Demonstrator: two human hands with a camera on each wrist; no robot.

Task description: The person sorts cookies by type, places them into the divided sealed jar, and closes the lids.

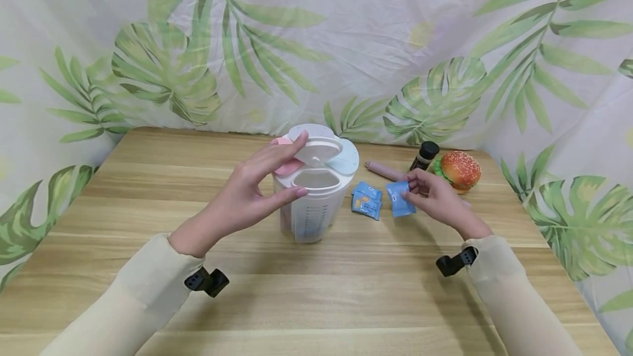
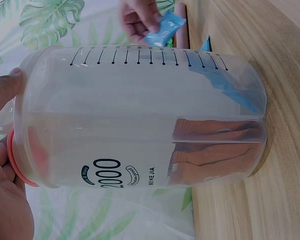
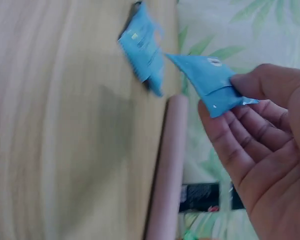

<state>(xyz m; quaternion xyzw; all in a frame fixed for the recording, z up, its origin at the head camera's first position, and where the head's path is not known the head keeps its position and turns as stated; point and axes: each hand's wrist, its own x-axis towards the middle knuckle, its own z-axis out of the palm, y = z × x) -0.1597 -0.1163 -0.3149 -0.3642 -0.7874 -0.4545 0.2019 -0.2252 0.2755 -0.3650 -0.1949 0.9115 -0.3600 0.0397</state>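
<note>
A clear lidded storage container (image 1: pixel 314 216) stands upright on the wooden table. Its lid has pink, white and pale blue flaps; the front flap (image 1: pixel 318 153) is raised over an oval opening. My left hand (image 1: pixel 247 185) spans the top, index finger at the raised flap and thumb on the front rim. To the right, my right hand (image 1: pixel 435 194) pinches a blue packet (image 3: pixel 210 82) between thumb and fingers, above the table. More blue packets (image 1: pixel 367 200) lie between container and hand. Through the wall show brown packets (image 2: pixel 215 155) and something blue (image 2: pixel 225 87) in separate compartments.
Behind my right hand are a mauve cylindrical stick (image 1: pixel 383 170), a black-capped bottle (image 1: pixel 426 154) and a toy burger (image 1: pixel 460 170). A leaf-print cloth (image 1: pixel 277 43) hangs along the table's back edge.
</note>
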